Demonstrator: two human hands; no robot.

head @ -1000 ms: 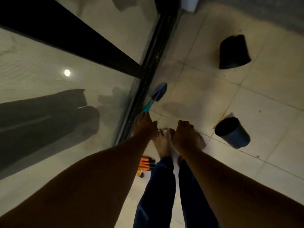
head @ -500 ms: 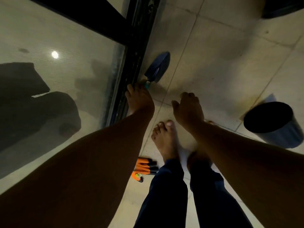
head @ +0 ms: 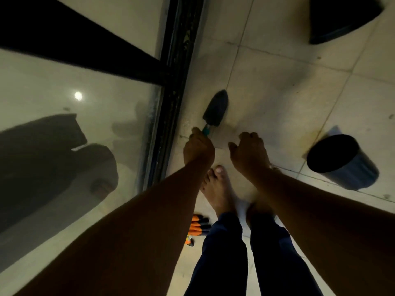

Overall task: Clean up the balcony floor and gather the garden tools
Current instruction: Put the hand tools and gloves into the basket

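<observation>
Left hand: my left hand (head: 198, 147) has its fingers curled round the teal handle of the small dark-bladed garden trowel (head: 214, 112).
Trowel: right by the dark door track (head: 171, 103) at the floor's left edge; blade points away from me; I cannot tell whether it rests on the tile or is just clear of it.
Right hand: my right hand (head: 249, 153) hangs just beside the left, fingers loosely curled, nothing in them.
Done: as I judge it, only this first tool is in hand.
Left to gather: the orange-and-black garden gloves (head: 197, 228) lie behind my feet near the track.
Left to tidy: a dark blue round plastic pot (head: 344, 165) lies tipped over toward the floor's right edge; a black plastic pot (head: 342, 18) sits at the far right corner of the pale tiled balcony floor (head: 277, 82).
Floor: specks and smudges show on the tiles; sweeping not yet done.
</observation>
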